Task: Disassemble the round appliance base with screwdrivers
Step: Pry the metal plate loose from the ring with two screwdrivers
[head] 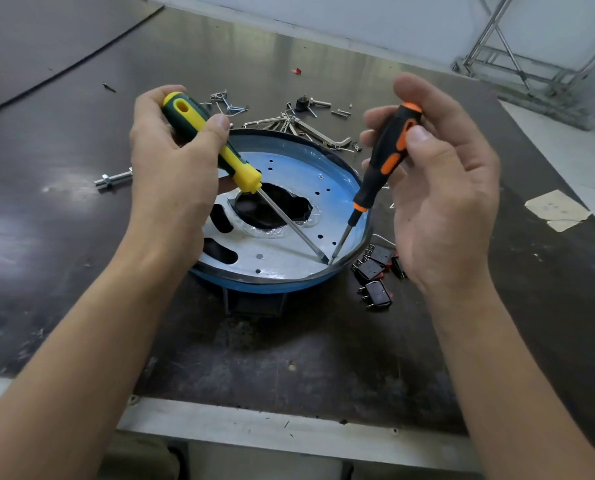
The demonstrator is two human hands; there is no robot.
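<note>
The round appliance base (pixel 289 287), blue outside with a silver perforated metal plate inside and a jagged dark hole at its middle, rests on the dark table. My left hand (pixel 171 161) grips a yellow and green screwdriver (pixel 216 140) whose shaft slants down to the right. My right hand (pixel 441 188) holds a black and orange screwdriver (pixel 384 157) that points down and left. Both tips meet at the plate's near right edge, just inside the rim.
Several black rocker switches (pixel 375 271) lie right of the base. Loose hex keys, screws and clips (pixel 289 121) are scattered behind it. A bolt with a nut (pixel 112 180) lies to the left, taped paper (pixel 557 209) to the right. The table's front edge (pixel 289 431) runs near me.
</note>
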